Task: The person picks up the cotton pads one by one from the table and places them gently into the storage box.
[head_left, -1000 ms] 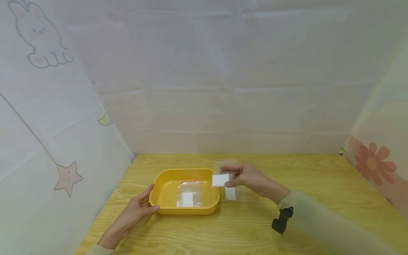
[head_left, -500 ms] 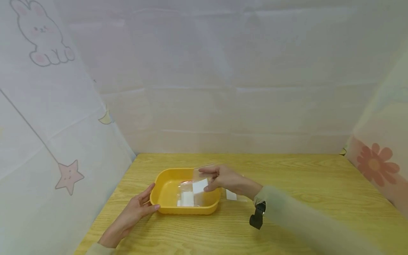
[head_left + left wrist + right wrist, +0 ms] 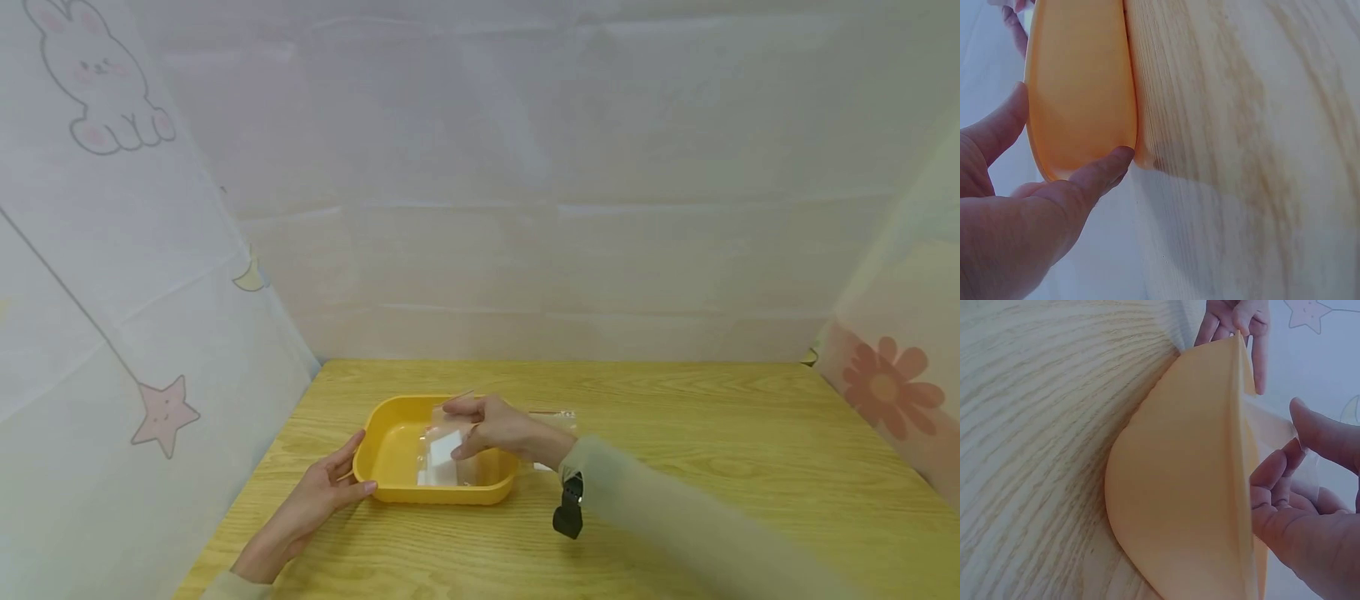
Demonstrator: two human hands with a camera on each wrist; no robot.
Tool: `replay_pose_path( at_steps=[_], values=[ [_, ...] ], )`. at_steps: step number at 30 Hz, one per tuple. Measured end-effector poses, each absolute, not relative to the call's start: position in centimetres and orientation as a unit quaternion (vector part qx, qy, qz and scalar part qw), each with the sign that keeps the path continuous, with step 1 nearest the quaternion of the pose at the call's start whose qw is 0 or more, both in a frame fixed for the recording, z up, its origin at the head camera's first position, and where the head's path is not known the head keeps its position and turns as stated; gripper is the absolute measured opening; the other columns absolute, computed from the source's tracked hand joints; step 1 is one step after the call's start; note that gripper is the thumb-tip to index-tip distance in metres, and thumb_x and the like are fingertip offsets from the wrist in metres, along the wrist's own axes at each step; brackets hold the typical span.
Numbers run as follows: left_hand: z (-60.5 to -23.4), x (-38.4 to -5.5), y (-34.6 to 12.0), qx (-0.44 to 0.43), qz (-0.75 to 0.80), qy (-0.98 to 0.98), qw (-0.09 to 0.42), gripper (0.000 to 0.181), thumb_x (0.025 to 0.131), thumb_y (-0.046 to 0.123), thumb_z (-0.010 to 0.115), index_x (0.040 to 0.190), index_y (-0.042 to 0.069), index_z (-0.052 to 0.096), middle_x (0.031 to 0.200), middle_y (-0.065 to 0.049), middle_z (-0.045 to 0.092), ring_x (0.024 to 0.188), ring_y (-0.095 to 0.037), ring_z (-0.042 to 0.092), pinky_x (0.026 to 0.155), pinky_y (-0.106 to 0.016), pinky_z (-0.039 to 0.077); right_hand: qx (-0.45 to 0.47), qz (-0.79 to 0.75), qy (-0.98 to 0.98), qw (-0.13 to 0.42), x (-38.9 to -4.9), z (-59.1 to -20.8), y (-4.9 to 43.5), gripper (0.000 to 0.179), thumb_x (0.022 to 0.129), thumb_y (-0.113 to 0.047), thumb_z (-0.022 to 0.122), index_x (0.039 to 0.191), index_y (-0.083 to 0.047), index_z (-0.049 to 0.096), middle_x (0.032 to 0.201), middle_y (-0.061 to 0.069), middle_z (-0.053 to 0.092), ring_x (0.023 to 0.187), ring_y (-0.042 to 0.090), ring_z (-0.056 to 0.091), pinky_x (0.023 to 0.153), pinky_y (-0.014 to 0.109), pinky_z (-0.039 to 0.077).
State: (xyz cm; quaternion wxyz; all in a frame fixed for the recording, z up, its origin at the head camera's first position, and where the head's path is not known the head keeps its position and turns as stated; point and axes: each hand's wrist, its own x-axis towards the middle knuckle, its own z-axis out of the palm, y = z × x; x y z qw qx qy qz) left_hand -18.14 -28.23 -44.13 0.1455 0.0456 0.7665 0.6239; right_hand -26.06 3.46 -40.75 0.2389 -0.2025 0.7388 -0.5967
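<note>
Over the yellow plastic basin (image 3: pixel 420 495), my right hand (image 3: pixel 497 428) pinches a small clear zip bag with a white panel (image 3: pixel 445 448) between thumb and fingers. In the right wrist view the bag (image 3: pixel 1269 422) hangs at the basin's rim, partly hidden by the fingers. My left hand (image 3: pixel 311 502) holds the basin's left end, thumb at the front corner and fingers farther back. The left wrist view has its fingertips against the orange-looking basin wall (image 3: pixel 1082 94). Inside the basin, at least one similar bag (image 3: pixel 442 477) lies partly behind the held one.
Just right of the basin another clear zip bag (image 3: pixel 561 419) lies on the wooden table (image 3: pixel 712 433), mostly hidden by the right wrist. A dark band (image 3: pixel 568 508) hangs at that wrist. Pale printed sheeting (image 3: pixel 480 250) walls the back and both sides.
My right hand has carried the zip bag leftward from the basin's right rim to above its inside, and lowered it a little. The left hand and basin stay put.
</note>
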Motion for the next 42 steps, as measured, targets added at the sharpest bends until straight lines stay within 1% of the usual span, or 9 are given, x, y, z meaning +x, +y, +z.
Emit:
replay_pose_path(
  at_steps=[3,8,12,16,20,26,32,38,42],
  values=[
    [-44.1,-18.1,-28.2,0.046,0.624,0.766,0.146,0.090,0.102,0.010,0.072,0.170,0.008,0.013,0.172,-0.024,0.012,0.149,-0.050,0.030,0.107,-0.041,0.052,-0.194,-0.586,0.753,0.230,-26.2,-41.2,3.0,0.076,0.078,0.004,0.088,0.148,-0.004,0.061,0.153,0.010,0.057,0.123,0.024,0.058,0.087,0.032,0.059],
    [-44.0,-18.2,-28.2,0.046,0.623,0.767,0.146,0.090,0.102,0.011,0.072,0.170,0.009,0.013,0.172,-0.023,0.011,0.149,-0.050,0.030,0.107,-0.043,0.051,-0.183,-0.591,0.748,0.239,-26.2,-41.7,2.4,0.078,0.078,0.008,0.088,0.150,-0.003,0.059,0.152,0.016,0.057,0.103,0.024,0.066,0.079,0.034,0.062],
    [-44.0,-18.2,-28.2,0.049,0.626,0.765,0.147,0.090,0.102,0.011,0.072,0.170,0.009,0.013,0.172,-0.023,0.012,0.149,-0.050,0.030,0.107,-0.042,0.051,-0.218,-0.505,0.807,0.213,-25.9,-41.6,2.3,0.084,0.078,0.001,0.091,0.153,-0.003,0.055,0.153,0.022,0.054,0.109,0.031,0.064,0.083,0.033,0.057],
    [-44.0,-18.3,-28.2,0.053,0.628,0.762,0.150,0.090,0.102,0.010,0.072,0.170,0.008,0.012,0.172,-0.024,0.012,0.149,-0.050,0.030,0.106,-0.040,0.052,-0.272,-0.366,0.877,0.152,-25.5,-41.0,2.4,0.084,0.079,-0.012,0.095,0.152,0.000,0.055,0.152,0.019,0.056,0.123,0.032,0.060,0.094,0.037,0.054],
    [-44.0,-18.3,-28.2,0.050,0.623,0.767,0.143,0.090,0.102,0.011,0.072,0.170,0.008,0.014,0.171,-0.024,0.014,0.149,-0.051,0.030,0.106,-0.041,0.052,-0.297,-0.311,0.891,0.145,-25.1,-40.0,2.7,0.074,0.082,-0.014,0.093,0.146,0.004,0.060,0.146,0.017,0.062,0.133,0.037,0.058,0.105,0.048,0.053],
    [-43.9,-18.3,-28.1,0.045,0.620,0.771,0.139,0.089,0.102,0.010,0.072,0.170,0.008,0.015,0.171,-0.024,0.016,0.149,-0.051,0.031,0.107,-0.043,0.051,-0.290,-0.301,0.897,0.145,-24.5,-38.6,3.7,0.056,0.087,-0.011,0.089,0.137,0.002,0.068,0.131,0.021,0.069,0.124,0.039,0.064,0.099,0.050,0.056],
    [-43.8,-18.2,-28.0,0.042,0.613,0.777,0.137,0.088,0.101,0.011,0.073,0.169,0.007,0.017,0.171,-0.023,0.015,0.151,-0.049,0.029,0.109,-0.045,0.050,-0.294,-0.339,0.886,0.116,-25.0,-38.2,6.6,0.045,0.091,-0.010,0.085,0.132,0.001,0.072,0.116,0.017,0.074,0.105,0.032,0.071,0.085,0.041,0.061],
    [-44.0,-18.2,-28.1,0.042,0.617,0.774,0.137,0.089,0.101,0.010,0.073,0.169,0.006,0.017,0.171,-0.024,0.016,0.149,-0.051,0.031,0.107,-0.043,0.051,-0.304,-0.348,0.884,0.070,-25.8,-39.3,10.6,0.043,0.092,-0.016,0.084,0.129,0.003,0.073,0.115,0.015,0.075,0.091,0.023,0.070,0.076,0.033,0.059],
    [-44.2,-18.2,-28.2,0.043,0.618,0.773,0.136,0.089,0.101,0.010,0.074,0.169,0.006,0.017,0.171,-0.024,0.016,0.148,-0.051,0.032,0.106,-0.041,0.052,-0.282,-0.332,0.898,0.057,-26.0,-40.4,13.1,0.046,0.088,-0.018,0.088,0.127,0.003,0.074,0.117,0.017,0.074,0.085,0.022,0.065,0.071,0.036,0.056]
  ],
)
